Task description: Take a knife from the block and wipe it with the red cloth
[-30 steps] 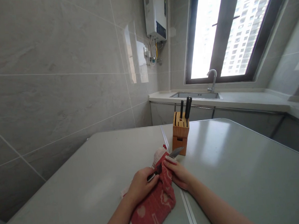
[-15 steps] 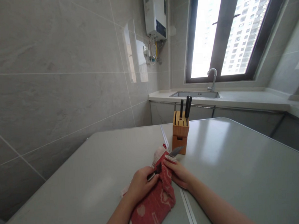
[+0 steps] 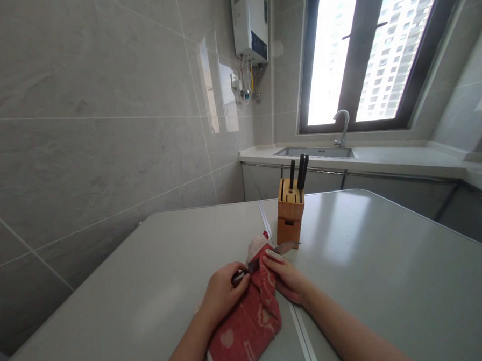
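Knife: a small knife (image 3: 269, 255) with a dark handle and a narrow grey blade, lying nearly level just above the table, tip pointing right and away towards the foot of the knife block.
Blade: bare metal shows from the cloth fold out to the tip; the part next to the handle is hidden by cloth and fingers.
Cloth: a red towel (image 3: 248, 323) with pale printed shapes and a whitish edge, bunched around the blade and trailing back towards the person, lying on the table.
Left hand: the left hand (image 3: 223, 294) is closed round the knife handle, the dark butt showing at the knuckles.
Right hand: the right hand (image 3: 289, 280) presses the red towel against the blade, fingers curled over the fold; it grips cloth, with the blade beneath it.
Knife block: a wooden knife block (image 3: 290, 213) stands upright just beyond the blade tip, near but not touching as far as can be seen; two dark handles stick up from its slots.
Table: a pale grey table (image 3: 390, 259) with a seam running from near the block back under the towel.
Edges: the table's left edge runs close along the tiled wall (image 3: 80, 129); its far edge curves round behind the block, with a gap before the counter.
Open room: bare tabletop spreads wide to the right of the hands and also to the left.
Beyond: a counter with a sink (image 3: 316, 153) and a tap (image 3: 342, 125) under the window (image 3: 363, 50), well apart from the hands.
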Demonstrator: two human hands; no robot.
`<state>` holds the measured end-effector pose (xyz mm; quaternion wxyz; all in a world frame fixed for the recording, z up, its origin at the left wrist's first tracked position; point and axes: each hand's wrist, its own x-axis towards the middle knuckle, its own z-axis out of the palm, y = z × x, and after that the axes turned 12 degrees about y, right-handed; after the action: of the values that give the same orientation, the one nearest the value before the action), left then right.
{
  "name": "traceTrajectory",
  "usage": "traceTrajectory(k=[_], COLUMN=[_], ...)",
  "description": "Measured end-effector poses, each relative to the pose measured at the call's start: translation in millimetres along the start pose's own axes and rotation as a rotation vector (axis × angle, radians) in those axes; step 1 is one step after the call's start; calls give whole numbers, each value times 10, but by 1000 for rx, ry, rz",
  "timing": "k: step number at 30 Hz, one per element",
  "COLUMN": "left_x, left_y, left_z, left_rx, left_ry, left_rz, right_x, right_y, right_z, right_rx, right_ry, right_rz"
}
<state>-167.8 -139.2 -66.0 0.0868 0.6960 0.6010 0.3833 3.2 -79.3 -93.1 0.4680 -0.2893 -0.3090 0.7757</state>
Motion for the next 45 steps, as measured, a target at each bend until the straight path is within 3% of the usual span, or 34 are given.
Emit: traceTrajectory(k=[4, 11, 22, 33, 45], left_x=[8, 20, 18, 18, 22], left_y=[9, -124, -169, -218, -195], left_z=[-3, 57, 92, 105, 112], left_rx=[-23, 153, 202, 85, 121], left_ry=[8, 55, 79, -43, -52], left_rz=[-24, -126, -154, -104, -61], right_x=[-3, -4, 1, -12, 4], right_y=[-3, -21, -27, -37, -10], right_z=[13, 33, 59, 67, 42], right_rx=[4, 35, 28, 14, 11], right_ry=[15, 29, 43, 51, 46], right_rz=[4, 1, -12, -17, -20])
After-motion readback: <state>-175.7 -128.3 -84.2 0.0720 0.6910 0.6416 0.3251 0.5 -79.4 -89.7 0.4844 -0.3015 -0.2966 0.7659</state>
